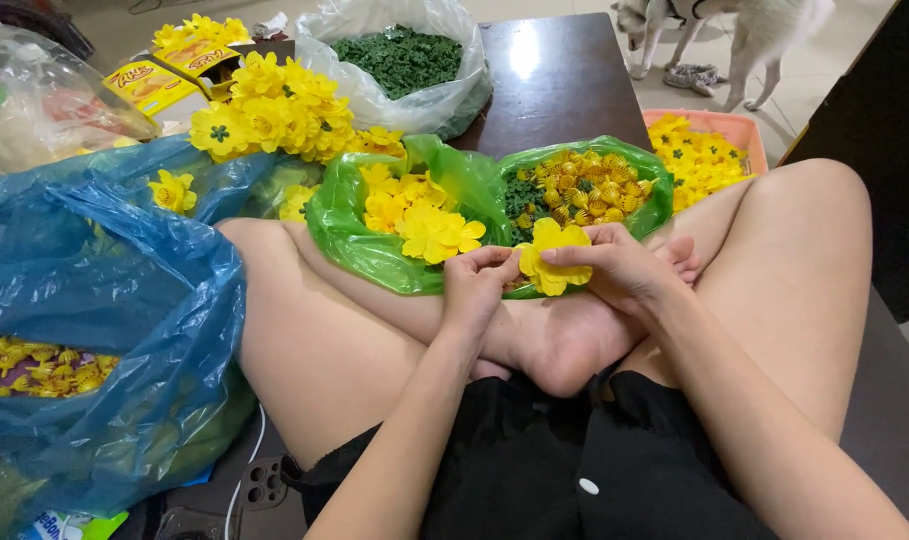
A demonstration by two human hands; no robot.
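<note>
A yellow plastic flower (553,257) is held between both my hands above my crossed legs. My left hand (478,283) pinches its left edge with fingertips closed. My right hand (620,262) grips its right side, fingers curled over the petals. Just beyond the hands lies a green plastic bag (347,232) with loose yellow petals (420,215) in its left half and small yellow and green centre pieces (585,188) in its right half.
A blue plastic bag (105,300) with small yellow parts lies at the left. A heap of finished yellow flowers (275,108), a clear bag of green pieces (403,60), and a pink basket (745,128) of yellow flowers sit behind. A dog (720,25) stands at the far right.
</note>
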